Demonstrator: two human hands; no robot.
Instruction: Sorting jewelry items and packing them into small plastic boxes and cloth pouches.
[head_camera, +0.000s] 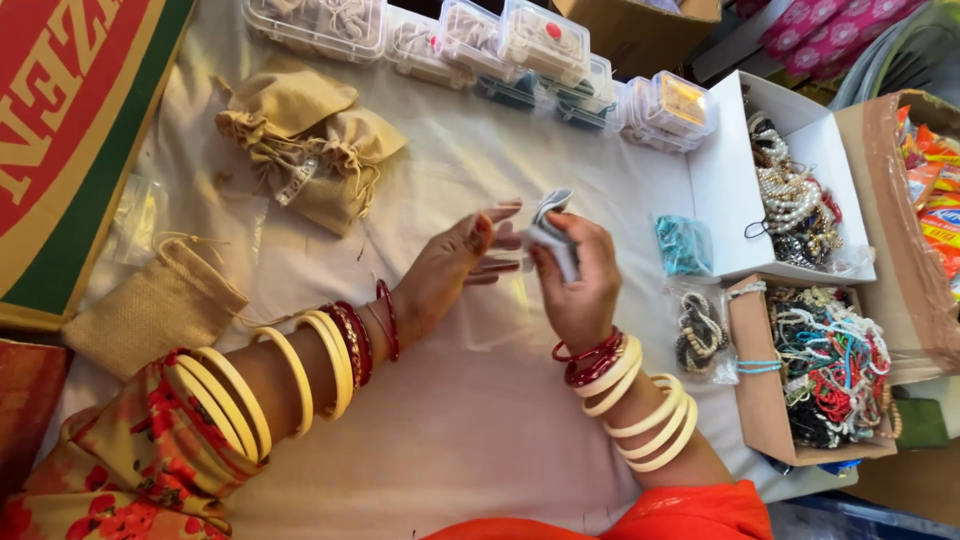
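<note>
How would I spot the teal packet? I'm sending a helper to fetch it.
Start at the white open box of pearl necklaces on the table's right side. The teal packet leans against that box's near left wall, just right of the right hand. Unlike the clear bag of dark beads below it, it is solid turquoise.

A table draped in white cloth (470, 400) fills the view in soft daylight, with a brown cardboard carton (640, 30) at twelve o'clock.

The small clear packet (553, 232) is mostly covered by the fingers of the right hand (578, 280), so its content cannot be told. The red cardboard box (70, 130) and the snack packets (935, 200) are cut by the picture's edges.
</note>
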